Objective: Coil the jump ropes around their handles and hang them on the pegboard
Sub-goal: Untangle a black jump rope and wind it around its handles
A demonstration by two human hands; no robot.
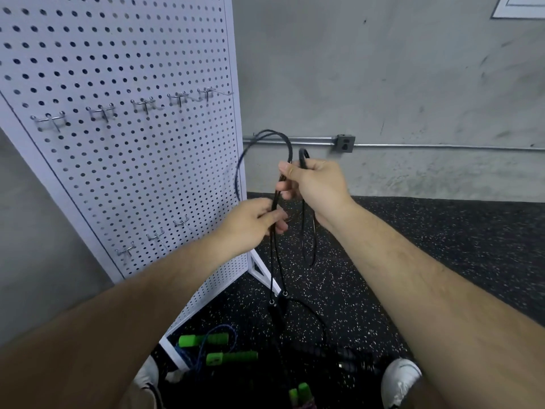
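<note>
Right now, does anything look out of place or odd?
Nothing looks damaged. A green-handled rope lies loose on the floor by the pegboard, more green handles near the shoes, while the hooks hang bare. The left hand and right hand hold the black rope.

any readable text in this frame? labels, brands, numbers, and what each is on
None readable in this view.
pegboard: plain, no label.
outlet box: no marking legible.
green handles: blurred, no print visible.
black jump rope, held by left hand and right hand: no print visible.
white shoe: no logo legible.
</note>
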